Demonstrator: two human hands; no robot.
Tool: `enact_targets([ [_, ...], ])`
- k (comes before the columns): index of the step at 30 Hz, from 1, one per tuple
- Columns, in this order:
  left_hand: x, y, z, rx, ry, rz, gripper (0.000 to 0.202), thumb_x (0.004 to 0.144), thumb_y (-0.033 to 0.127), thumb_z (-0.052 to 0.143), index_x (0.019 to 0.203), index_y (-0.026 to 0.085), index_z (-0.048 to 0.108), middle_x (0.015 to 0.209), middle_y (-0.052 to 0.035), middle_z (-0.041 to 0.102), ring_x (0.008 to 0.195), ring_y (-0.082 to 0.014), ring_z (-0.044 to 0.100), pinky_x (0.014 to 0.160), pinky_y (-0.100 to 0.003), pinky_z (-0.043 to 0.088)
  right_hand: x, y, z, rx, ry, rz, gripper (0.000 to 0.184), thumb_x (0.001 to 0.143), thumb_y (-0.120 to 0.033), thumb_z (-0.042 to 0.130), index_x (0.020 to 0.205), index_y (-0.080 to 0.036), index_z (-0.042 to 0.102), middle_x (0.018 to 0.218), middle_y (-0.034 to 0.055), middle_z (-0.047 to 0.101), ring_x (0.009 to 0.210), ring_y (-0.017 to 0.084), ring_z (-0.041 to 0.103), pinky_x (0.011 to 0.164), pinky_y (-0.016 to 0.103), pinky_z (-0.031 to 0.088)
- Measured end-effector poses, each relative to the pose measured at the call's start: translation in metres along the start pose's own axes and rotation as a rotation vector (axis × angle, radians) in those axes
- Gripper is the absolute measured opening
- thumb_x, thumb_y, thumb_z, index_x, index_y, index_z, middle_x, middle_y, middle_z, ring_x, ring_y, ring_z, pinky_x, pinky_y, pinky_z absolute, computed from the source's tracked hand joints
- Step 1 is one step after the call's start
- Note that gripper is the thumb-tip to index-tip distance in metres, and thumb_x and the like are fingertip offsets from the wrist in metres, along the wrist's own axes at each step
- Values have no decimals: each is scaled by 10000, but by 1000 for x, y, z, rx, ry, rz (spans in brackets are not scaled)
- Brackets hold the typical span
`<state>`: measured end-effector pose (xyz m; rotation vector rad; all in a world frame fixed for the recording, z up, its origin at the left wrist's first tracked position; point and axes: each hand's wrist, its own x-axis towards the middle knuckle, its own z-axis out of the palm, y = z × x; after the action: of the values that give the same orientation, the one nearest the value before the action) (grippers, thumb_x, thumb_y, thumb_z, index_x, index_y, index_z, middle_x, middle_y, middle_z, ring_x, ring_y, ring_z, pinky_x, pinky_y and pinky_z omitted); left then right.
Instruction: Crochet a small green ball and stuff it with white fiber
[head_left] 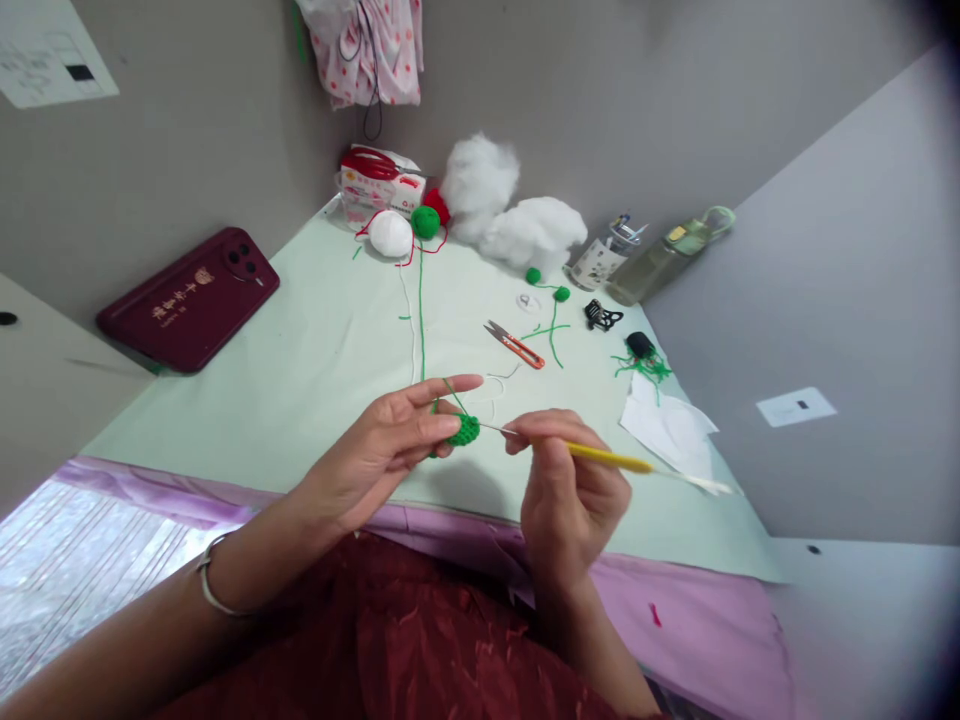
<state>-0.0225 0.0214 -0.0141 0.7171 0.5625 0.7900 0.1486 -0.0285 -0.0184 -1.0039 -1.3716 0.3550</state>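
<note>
Your right hand [574, 490] is closed round a slender, yellow-handled metal crochet hook [611, 458], its shaft aimed between nine and ten o'clock. Your left hand [394, 428], index finger extended, pinches the small, rounded green crocheted yarn piece [468, 431]; the hook reaches its three-o'clock edge.

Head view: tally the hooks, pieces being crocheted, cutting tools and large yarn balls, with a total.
Yellow-handled hook, in the right hand: 1
Green crocheted piece, in the left hand: 1
Cutting tools, red-handled scissors and orange snips: 2
Yarn balls, white ball, green ball, partly hidden red ball: 3
Total: 7
</note>
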Motion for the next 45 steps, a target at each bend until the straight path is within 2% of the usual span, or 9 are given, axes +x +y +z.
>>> enact_targets([
  [4, -1, -4, 5, 90, 6, 102, 359, 850, 252, 838, 1208, 266, 806, 896, 9, 631, 787, -97, 555, 749, -211, 452, 3, 3, 4, 141, -70, 126, 203, 1038, -222, 586, 985, -258, 779, 924, 36, 765, 829, 183, 687, 726, 348, 565],
  [9, -2, -7, 10, 126, 38, 153, 485, 834, 243, 854, 1306, 252, 742, 901, 16, 662, 911, -143, 608, 942, -293, 463, -4, 0, 4, 10, -104, 6, 213, 1008, -146, 621, 1053, -267, 790, 944, 29, 768, 897, 178, 704, 789, 338, 573],
  [13, -2, -2, 7, 69, -7, 58, 592, 817, 235, 847, 1388, 235, 691, 911, -2, 687, 886, -147, 605, 904, -289, 453, -1, 0, 0, 151, -73, 87, 198, 1023, -188, 603, 1003, -247, 792, 897, 32, 745, 790, 158, 681, 735, 325, 569],
  [17, -2, 1, 3, -32, -139, -50, 494, 785, 236, 824, 1276, 200, 775, 864, -10, 634, 764, -119, 520, 768, -253, 436, 8, 6, -3, 398, -22, 302, 214, 1010, -309, 628, 862, -214, 751, 748, 18, 677, 615, 131, 598, 573, 274, 514],
  [20, -3, -3, 5, -24, -127, -13, 430, 801, 223, 805, 1231, 227, 798, 878, -4, 601, 761, -114, 502, 753, -241, 436, 9, 8, -2, 477, -60, 393, 235, 998, -361, 644, 834, -219, 735, 702, 6, 653, 584, 125, 566, 544, 260, 488],
  [24, -4, -11, 8, 110, -24, 123, 420, 850, 221, 821, 1260, 297, 768, 888, 10, 611, 826, -123, 542, 809, -240, 444, 1, 7, 2, 327, -60, 254, 160, 1002, -294, 656, 928, -248, 791, 889, 39, 759, 749, 153, 650, 656, 295, 531],
  [30, -3, -11, 5, 229, 36, 165, 346, 910, 335, 780, 1252, 283, 769, 923, 2, 607, 702, -109, 470, 593, -233, 367, 0, 8, 2, 270, -11, 254, 178, 1018, -320, 632, 940, -229, 764, 888, 47, 769, 696, 148, 637, 635, 305, 533],
  [38, -5, -9, 0, 261, 38, 202, 339, 894, 284, 795, 1231, 301, 773, 922, 8, 612, 862, -141, 535, 774, -249, 427, 5, 4, -4, 366, -95, 278, 222, 1076, -299, 526, 953, -233, 698, 887, 24, 768, 701, 136, 668, 675, 301, 565],
  [45, -8, -11, 6, 388, 160, 242, 381, 873, 257, 809, 1251, 268, 763, 898, 10, 614, 819, -137, 528, 827, -276, 428, -9, -1, -7, -195, -191, -177, 267, 1020, -125, 566, 1171, -279, 723, 1000, 57, 770, 910, 209, 726, 758, 370, 602],
])
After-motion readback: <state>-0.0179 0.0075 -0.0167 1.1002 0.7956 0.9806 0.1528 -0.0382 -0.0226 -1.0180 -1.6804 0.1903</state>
